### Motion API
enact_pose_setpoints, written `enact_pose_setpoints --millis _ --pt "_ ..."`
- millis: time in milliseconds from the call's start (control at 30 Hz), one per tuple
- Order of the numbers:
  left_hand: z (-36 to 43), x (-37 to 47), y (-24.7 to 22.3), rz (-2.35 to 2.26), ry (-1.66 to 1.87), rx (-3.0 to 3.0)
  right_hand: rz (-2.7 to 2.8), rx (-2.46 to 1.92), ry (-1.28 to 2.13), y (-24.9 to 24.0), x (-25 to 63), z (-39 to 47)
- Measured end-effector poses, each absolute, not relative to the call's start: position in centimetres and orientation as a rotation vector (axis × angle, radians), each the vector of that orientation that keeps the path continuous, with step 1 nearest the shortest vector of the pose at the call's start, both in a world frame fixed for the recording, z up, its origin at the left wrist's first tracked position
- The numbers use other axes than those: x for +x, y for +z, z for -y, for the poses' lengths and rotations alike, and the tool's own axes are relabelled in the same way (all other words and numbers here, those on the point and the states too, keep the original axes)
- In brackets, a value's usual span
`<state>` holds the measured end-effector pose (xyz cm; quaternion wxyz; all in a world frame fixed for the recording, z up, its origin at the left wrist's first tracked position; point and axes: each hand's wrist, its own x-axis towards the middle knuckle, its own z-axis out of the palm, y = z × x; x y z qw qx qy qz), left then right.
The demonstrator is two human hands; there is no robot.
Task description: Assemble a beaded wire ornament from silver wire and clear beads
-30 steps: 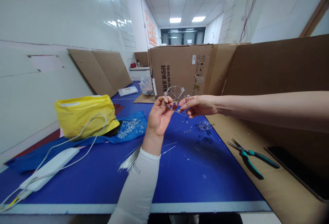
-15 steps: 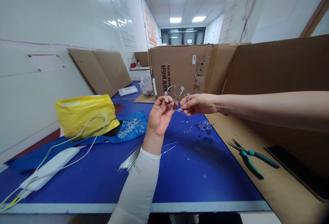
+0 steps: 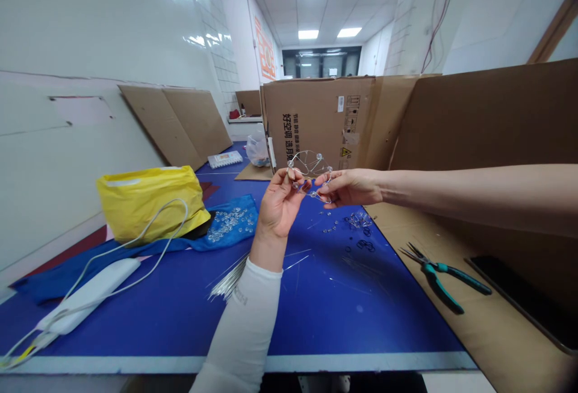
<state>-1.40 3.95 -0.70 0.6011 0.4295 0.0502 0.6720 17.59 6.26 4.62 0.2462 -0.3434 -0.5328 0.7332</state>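
A ring of bent silver wire with clear beads, a beaded wire frame (image 3: 319, 157), is held up above the blue table. My left hand (image 3: 280, 200) pinches its left side between thumb and fingers, close to a bead. On the opposite side, the fingers of my right hand (image 3: 350, 186) are closed on the wire near its lower right beads. Fingers cover parts of the wire on both sides. Below on the table lie loose clear beads (image 3: 332, 224), black rings (image 3: 365, 245) and a small heap of beaded wire (image 3: 359, 219).
Straight wires (image 3: 228, 281) lie beside my left forearm. Clear beads (image 3: 230, 221) rest on blue cloth by a yellow bag (image 3: 151, 203). A white power strip (image 3: 88, 297) is at left. Pliers (image 3: 436, 278) and a dark phone (image 3: 519, 300) lie right. Cardboard (image 3: 325, 122) stands behind.
My right hand has shifted slightly down, and the right side of the beaded wire frame has tilted a little with it. My left hand stays almost still.
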Motion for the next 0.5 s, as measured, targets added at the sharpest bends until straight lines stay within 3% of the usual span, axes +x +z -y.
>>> enact_pose_setpoints --millis 500 --pt "-3.79 -1.21 -0.68 -0.11 1.55 0.994 1.496 -0.95 1.878 4.54 17.43 -6.13"
